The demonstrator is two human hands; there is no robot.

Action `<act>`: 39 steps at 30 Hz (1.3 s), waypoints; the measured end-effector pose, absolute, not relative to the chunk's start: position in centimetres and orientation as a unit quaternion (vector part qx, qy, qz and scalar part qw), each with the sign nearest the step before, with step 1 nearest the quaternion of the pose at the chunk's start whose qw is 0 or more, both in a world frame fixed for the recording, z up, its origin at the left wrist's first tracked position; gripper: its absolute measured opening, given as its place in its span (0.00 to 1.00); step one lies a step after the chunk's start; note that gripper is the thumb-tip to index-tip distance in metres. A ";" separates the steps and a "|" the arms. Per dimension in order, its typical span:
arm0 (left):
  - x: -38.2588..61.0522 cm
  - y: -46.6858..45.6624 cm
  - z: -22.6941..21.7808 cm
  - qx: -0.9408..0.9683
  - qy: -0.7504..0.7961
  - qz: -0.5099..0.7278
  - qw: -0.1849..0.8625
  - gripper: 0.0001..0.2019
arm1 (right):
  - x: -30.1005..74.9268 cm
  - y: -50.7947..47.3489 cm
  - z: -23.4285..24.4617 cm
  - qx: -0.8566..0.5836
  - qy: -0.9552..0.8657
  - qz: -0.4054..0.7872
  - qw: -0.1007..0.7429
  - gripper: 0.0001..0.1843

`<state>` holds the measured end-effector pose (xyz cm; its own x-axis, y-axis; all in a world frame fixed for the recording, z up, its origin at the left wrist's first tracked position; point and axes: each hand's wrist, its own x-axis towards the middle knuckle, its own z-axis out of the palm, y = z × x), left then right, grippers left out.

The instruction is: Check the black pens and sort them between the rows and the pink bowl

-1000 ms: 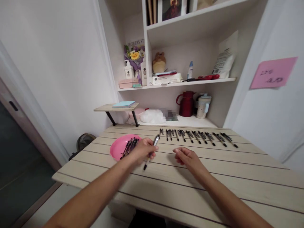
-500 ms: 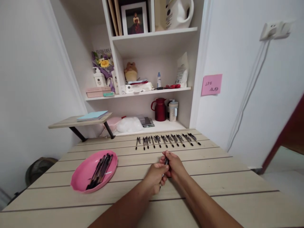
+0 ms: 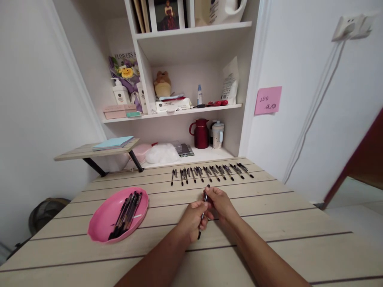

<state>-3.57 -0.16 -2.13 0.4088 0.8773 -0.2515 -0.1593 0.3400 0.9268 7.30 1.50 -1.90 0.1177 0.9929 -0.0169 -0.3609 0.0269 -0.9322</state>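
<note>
A black pen [image 3: 206, 197] is held between both hands above the table, tilted with its upper end away from me. My left hand [image 3: 193, 217] is closed round its lower part, and the pen's dark end pokes out below. The fingers of my right hand [image 3: 220, 202] pinch the upper end; whether it is a cap there I cannot tell. Beyond the hands lies a row of pens [image 3: 207, 174] on the table, with short dark pieces like pen caps [image 3: 175, 173] beside them. To the left, several more pens [image 3: 127, 215] lie in a pink dish [image 3: 98, 219].
The slatted wooden table [image 3: 263, 223] meets a white shelf unit [image 3: 191, 30] at the back. A small raised stand [image 3: 72, 151] carries blue paper [image 3: 113, 142] at the left. On the lowest shelf stand a red jug [image 3: 201, 133] and a pale cup [image 3: 218, 135].
The right hand's fingers have shifted on the pen, and more of its upper and lower ends shows. The camera view has tipped slightly downward.
</note>
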 end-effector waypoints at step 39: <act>-2.7 -1.0 -2.7 0.497 0.376 0.265 0.736 0.16 | 30.8 3.6 -5.2 -0.843 -0.503 -0.039 0.185 0.16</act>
